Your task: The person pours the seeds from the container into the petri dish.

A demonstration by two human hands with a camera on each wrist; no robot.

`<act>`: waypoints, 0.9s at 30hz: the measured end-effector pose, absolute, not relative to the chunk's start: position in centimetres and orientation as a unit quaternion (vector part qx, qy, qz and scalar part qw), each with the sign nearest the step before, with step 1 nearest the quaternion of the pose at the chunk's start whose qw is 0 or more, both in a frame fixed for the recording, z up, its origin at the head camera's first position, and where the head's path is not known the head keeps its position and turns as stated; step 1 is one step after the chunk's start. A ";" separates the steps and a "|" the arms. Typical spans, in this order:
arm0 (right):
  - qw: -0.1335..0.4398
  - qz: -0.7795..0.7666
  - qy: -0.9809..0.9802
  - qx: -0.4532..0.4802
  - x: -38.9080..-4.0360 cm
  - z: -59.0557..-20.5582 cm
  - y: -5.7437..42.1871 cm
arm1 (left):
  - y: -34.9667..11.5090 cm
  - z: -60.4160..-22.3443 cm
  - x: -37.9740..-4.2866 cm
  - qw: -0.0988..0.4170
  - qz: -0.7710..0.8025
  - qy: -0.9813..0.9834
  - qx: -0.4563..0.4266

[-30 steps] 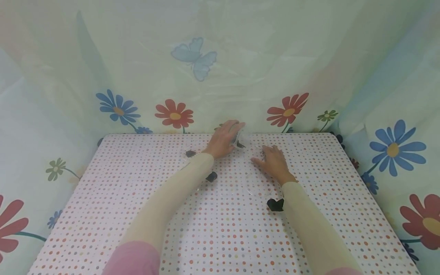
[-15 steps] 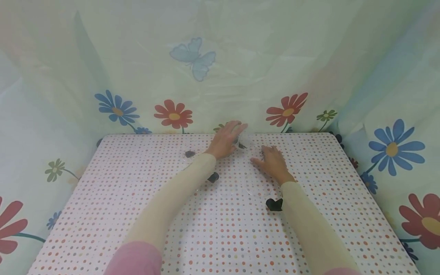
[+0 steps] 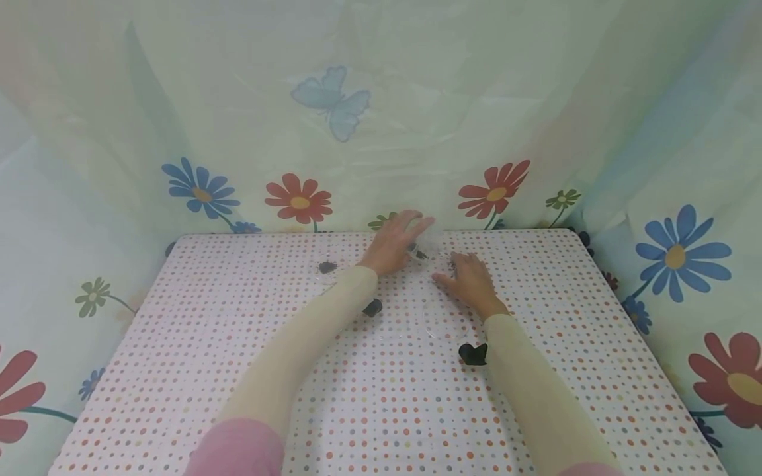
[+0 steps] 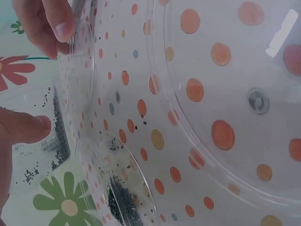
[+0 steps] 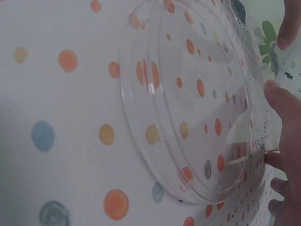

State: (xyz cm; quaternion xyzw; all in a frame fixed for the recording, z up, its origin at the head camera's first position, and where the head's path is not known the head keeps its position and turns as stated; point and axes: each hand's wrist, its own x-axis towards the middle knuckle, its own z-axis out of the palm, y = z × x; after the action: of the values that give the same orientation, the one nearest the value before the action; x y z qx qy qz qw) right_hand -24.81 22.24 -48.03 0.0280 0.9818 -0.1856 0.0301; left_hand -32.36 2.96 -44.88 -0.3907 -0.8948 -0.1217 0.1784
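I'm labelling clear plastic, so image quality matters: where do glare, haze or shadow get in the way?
Head view: hazy and low-contrast, the clear dishes almost vanishing against the dotted tablecloth; left wrist view: a white glare streak on the large clear dish; right wrist view: small glints on the nearest dish, and greyish shading at the left edge.

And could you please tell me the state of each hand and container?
Left hand: gripping the container
Container: tilted, black grains inside
Right hand: holding the far right dish
Far right dish: looks level
Far left dish: black grains inside
Front left dish: flat, no grains seen
Front right dish: flat, no grains seen
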 end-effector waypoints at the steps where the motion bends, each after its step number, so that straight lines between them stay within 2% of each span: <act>1: 0.031 -0.185 0.982 0.029 -24.8 -48.0 22.2 | 3.0 -44.9 -32.4 0.179 -0.119 -0.895 -0.391; 27: 0.029 -0.198 0.979 0.030 -24.7 -48.0 22.2 | 4.1 -45.5 -32.8 0.209 -0.084 -0.879 -0.420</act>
State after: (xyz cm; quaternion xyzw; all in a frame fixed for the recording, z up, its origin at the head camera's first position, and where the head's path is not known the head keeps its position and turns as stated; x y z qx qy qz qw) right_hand -24.74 22.25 -47.96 0.0305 0.9792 -0.1984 0.0292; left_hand -32.79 4.09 -45.47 -0.4195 -0.8794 -0.0837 0.2091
